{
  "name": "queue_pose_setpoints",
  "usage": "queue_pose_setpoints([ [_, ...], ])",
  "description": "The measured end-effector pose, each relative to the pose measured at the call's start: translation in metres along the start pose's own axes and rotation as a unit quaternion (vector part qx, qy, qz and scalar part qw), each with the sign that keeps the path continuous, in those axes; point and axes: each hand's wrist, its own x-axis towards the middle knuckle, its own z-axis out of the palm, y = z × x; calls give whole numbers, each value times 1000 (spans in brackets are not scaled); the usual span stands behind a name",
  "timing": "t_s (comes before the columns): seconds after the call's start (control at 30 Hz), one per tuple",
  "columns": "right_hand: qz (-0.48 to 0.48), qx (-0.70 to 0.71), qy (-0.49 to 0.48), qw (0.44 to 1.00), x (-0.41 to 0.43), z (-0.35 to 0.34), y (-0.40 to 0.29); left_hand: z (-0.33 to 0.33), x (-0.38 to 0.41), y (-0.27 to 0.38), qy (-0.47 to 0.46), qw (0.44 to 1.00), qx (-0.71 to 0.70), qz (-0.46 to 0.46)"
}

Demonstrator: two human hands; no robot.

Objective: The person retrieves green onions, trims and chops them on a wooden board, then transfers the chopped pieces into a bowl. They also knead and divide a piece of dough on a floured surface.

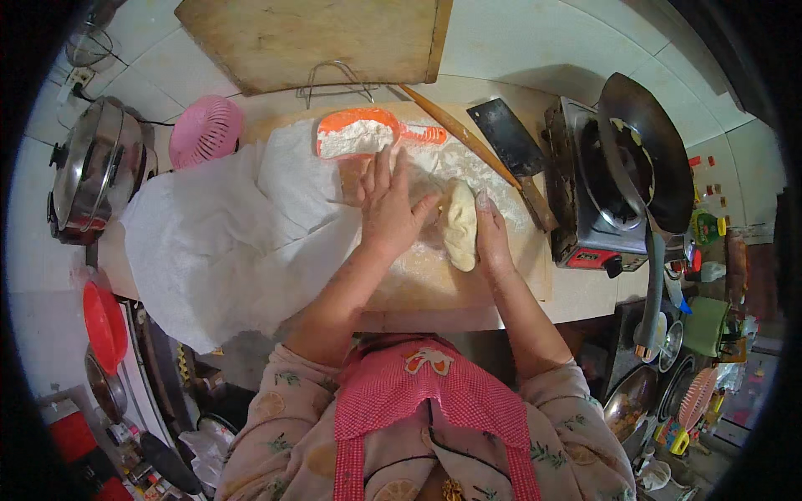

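A floury wooden board (438, 294) lies before me. My right hand (493, 238) is against the right side of a long, pale piece of dough (460, 228) and appears to hold it. To the left of the dough, my left hand (391, 210) is spread with its fingers apart, the thumb close to the dough; whether they touch is unclear. Just beyond its fingertips sits an orange plastic scoop (423, 133) filled with white flour (363, 138). A white cloth (207, 219) covers the board's left part, under or beside my left forearm.
A wooden rolling pin (460, 134) and a cleaver (510, 138) lie at the board's back right. Beyond them stands a gas stove (601, 241) bearing a tilted wok (673, 163). At left are a pink plastic basket (203, 131) and an electric pot (94, 169).
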Motion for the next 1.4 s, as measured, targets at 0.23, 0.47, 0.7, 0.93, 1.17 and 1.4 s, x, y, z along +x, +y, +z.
queue_pose_setpoints([
  [0.23, -286, -434, -105, 848, 10, -11, -13, 14, -33, -23, -92, 800, -497, -323],
  [0.47, -255, -541, -74, 798, 16, 58, 48, 25, -72, -31, -51, 663, -659, -351],
  [0.7, -202, -710, 126, 662, 63, -21, -22, -13, -53, -2, -105, 674, -672, -288],
  [0.93, -278, -674, 92, 679, 70, 14, 2, -7, -63, -11, -70, 643, -684, -338],
  [1.17, -304, -677, -97, 664, -17, 43, 48, -13, -75, -16, -20, 675, -680, -285],
  [1.4, -346, -480, 9, 806, 5, 40, 16, 5, -24, -31, -2, 970, -239, 39],
])
